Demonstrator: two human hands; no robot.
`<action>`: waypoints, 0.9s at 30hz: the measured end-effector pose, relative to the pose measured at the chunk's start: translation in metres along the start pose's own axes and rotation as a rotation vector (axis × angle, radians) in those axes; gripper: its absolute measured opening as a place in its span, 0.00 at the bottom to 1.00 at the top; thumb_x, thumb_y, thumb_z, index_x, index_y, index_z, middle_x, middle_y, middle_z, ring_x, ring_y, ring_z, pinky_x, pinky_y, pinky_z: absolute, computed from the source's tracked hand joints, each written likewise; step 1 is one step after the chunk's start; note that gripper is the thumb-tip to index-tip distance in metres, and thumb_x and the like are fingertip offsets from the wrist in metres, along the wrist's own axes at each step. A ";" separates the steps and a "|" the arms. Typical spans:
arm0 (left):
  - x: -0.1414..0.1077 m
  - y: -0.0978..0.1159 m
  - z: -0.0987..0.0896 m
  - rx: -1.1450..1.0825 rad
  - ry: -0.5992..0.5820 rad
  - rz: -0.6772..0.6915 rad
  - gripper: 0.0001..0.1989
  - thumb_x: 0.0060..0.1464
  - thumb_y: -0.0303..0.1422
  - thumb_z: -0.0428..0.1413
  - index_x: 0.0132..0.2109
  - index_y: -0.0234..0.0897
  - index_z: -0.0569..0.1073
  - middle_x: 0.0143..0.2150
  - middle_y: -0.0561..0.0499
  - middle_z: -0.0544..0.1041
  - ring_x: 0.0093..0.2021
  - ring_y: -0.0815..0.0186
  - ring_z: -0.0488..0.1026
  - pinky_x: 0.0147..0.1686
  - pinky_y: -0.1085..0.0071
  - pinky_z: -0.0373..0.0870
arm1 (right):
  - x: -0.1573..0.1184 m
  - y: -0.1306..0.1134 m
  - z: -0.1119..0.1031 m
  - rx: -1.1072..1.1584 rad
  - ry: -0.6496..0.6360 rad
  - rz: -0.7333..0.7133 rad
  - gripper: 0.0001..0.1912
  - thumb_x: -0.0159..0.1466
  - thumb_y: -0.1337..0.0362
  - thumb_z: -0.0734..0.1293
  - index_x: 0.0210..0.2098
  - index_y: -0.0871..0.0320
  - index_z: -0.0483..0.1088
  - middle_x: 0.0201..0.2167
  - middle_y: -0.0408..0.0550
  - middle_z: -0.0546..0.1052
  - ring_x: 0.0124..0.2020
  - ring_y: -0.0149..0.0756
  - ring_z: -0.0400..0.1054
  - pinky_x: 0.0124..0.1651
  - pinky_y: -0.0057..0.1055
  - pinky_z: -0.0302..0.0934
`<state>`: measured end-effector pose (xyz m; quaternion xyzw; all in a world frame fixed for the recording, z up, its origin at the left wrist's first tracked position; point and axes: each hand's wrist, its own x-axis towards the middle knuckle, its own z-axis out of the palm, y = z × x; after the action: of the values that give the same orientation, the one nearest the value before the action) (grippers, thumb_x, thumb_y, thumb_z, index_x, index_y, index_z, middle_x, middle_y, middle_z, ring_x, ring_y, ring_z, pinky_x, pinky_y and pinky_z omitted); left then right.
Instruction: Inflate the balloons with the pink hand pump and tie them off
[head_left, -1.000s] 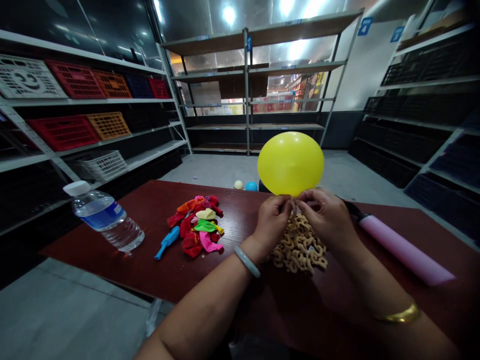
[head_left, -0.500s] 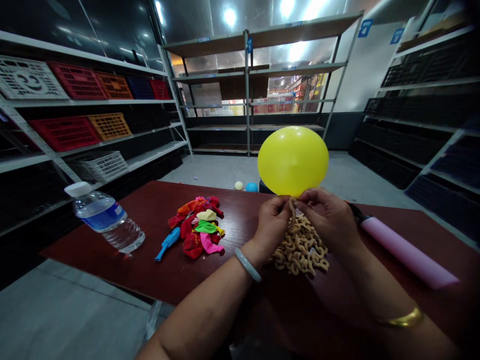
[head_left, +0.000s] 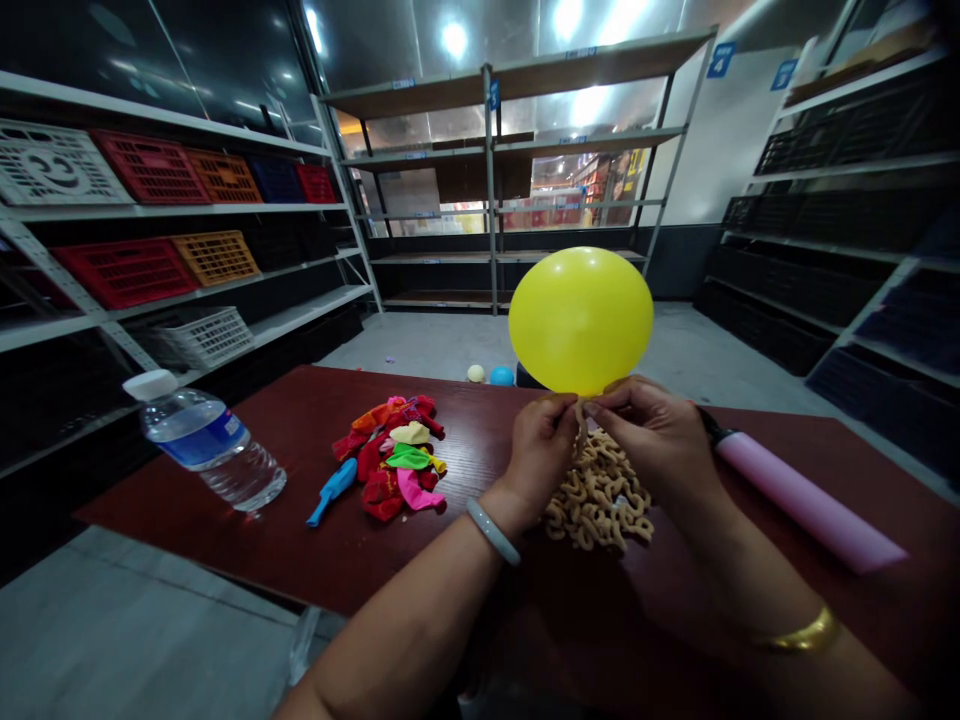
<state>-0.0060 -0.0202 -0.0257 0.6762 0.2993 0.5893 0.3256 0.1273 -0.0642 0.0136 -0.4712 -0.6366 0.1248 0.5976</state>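
An inflated yellow balloon [head_left: 581, 320] stands above my two hands, its neck down between my fingertips. My left hand [head_left: 541, 450] is closed in a pinch at the neck, with a tan rubber band [head_left: 580, 428] hanging beside its fingers. From the right, my right hand [head_left: 651, 430] pinches at the balloon's neck, thumb and forefinger together. Just under the hands lies a heap of tan rubber bands [head_left: 600, 505]. Left of them is a pile of uninflated balloons [head_left: 386, 460] in red, pink, green, blue and other colours.
On the dark red table [head_left: 262, 545], a water bottle [head_left: 210, 440] stands at the left and a pink balloon pump [head_left: 810, 500] lies at the right. Small balloons [head_left: 502, 376] lie on the floor beyond. Shelves with crates [head_left: 154, 167] stand behind.
Both hands and the yellow balloon keep nearly the same place and grip. The whole view has shifted slightly.
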 end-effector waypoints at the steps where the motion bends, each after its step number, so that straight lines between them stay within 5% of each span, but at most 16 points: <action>1: 0.000 0.001 0.001 -0.033 0.010 -0.022 0.10 0.59 0.35 0.57 0.41 0.35 0.80 0.38 0.45 0.81 0.38 0.63 0.76 0.44 0.67 0.71 | -0.001 0.000 0.001 -0.049 0.016 -0.024 0.07 0.61 0.60 0.70 0.29 0.56 0.73 0.31 0.46 0.75 0.32 0.35 0.70 0.35 0.33 0.64; 6: -0.001 0.002 0.006 -0.315 0.048 -0.195 0.10 0.58 0.37 0.58 0.40 0.35 0.79 0.36 0.48 0.80 0.37 0.65 0.75 0.42 0.68 0.71 | -0.004 0.004 0.005 -0.306 0.053 -0.165 0.05 0.63 0.62 0.67 0.33 0.57 0.70 0.32 0.47 0.73 0.34 0.36 0.68 0.36 0.35 0.64; 10: -0.001 0.003 0.008 -0.395 0.031 -0.205 0.10 0.57 0.37 0.59 0.38 0.34 0.79 0.34 0.50 0.79 0.36 0.66 0.74 0.42 0.69 0.70 | -0.006 0.002 0.006 -0.421 0.092 -0.236 0.05 0.62 0.64 0.68 0.33 0.58 0.69 0.30 0.46 0.71 0.30 0.35 0.66 0.34 0.35 0.63; 27: 0.000 0.003 0.007 -0.031 -0.034 -0.108 0.10 0.60 0.37 0.55 0.36 0.36 0.76 0.33 0.49 0.78 0.35 0.66 0.72 0.37 0.70 0.68 | -0.006 -0.005 -0.003 -0.701 0.042 -0.380 0.04 0.65 0.63 0.64 0.35 0.56 0.70 0.33 0.48 0.76 0.31 0.35 0.69 0.35 0.34 0.60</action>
<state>0.0005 -0.0227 -0.0245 0.6639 0.3205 0.5639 0.3722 0.1268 -0.0723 0.0140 -0.5226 -0.7043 -0.2223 0.4259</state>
